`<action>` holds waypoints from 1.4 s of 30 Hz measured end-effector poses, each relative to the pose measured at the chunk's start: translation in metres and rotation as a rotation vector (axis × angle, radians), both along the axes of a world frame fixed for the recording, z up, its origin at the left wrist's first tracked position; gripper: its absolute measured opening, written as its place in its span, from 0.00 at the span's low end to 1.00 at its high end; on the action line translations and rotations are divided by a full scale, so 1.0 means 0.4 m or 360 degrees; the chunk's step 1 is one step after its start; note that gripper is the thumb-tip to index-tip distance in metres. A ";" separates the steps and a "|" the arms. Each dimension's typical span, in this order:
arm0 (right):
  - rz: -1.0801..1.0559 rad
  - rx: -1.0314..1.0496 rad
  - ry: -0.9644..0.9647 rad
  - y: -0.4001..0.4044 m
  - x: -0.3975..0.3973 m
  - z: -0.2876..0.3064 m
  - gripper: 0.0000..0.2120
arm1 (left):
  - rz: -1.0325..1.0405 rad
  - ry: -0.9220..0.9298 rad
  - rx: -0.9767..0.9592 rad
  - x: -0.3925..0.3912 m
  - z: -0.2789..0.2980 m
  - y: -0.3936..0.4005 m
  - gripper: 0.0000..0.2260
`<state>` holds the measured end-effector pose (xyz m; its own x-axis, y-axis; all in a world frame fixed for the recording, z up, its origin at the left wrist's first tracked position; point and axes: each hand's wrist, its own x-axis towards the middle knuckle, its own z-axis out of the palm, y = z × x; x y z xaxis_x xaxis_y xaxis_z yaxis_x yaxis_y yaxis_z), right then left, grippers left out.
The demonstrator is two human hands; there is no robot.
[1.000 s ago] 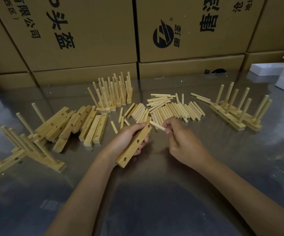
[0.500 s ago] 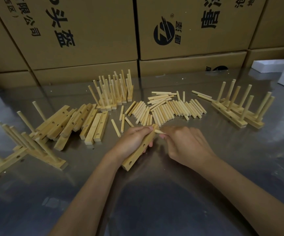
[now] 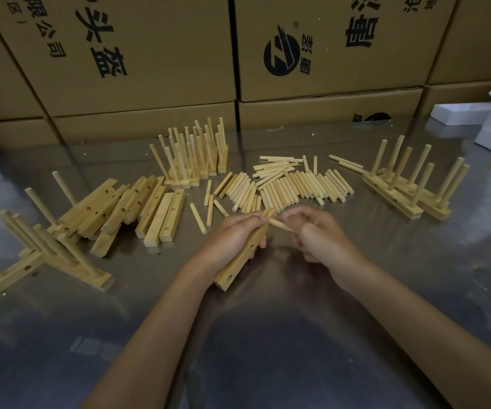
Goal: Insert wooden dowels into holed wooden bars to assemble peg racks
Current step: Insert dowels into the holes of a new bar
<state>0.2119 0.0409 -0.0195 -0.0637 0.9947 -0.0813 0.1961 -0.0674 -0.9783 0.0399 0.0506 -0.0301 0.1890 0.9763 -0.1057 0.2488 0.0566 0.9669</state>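
The left hand (image 3: 232,237) grips a holed bar (image 3: 245,250) over the tabletop (image 3: 282,335). The right hand (image 3: 318,234) pinches a dowel (image 3: 279,225) at the bar's 12 o'clock end.

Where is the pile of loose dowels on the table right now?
In the head view, the loose dowels lie on the table at centre, just beyond both hands, between the upright racks on their left and the finished racks on their right.

I've brought my right hand (image 3: 321,234) in against my left hand (image 3: 232,237), and the dowel (image 3: 279,225) now meets the far end of the bar (image 3: 245,250).
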 end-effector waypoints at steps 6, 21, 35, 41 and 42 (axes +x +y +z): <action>0.0062 -0.0193 0.0674 0.021 0.042 0.028 0.23 | 0.0188 -0.0460 -0.0289 -0.020 0.017 0.012 0.14; -0.0117 0.0817 -0.1392 0.153 -0.067 -0.058 0.08 | 0.0435 -0.1412 -0.0325 -0.072 0.015 0.011 0.18; 0.0138 0.0954 -0.0750 -0.045 -0.019 0.028 0.05 | 0.0443 -0.1315 -0.0296 -0.071 0.008 0.012 0.19; 0.0191 0.1265 -0.0986 -0.068 -0.056 0.034 0.11 | 0.0441 -0.1084 -0.0261 -0.056 0.007 0.008 0.16; 0.0179 0.1314 -0.1040 -0.071 -0.055 0.035 0.11 | 0.0432 -0.1073 -0.0255 -0.056 0.007 0.009 0.16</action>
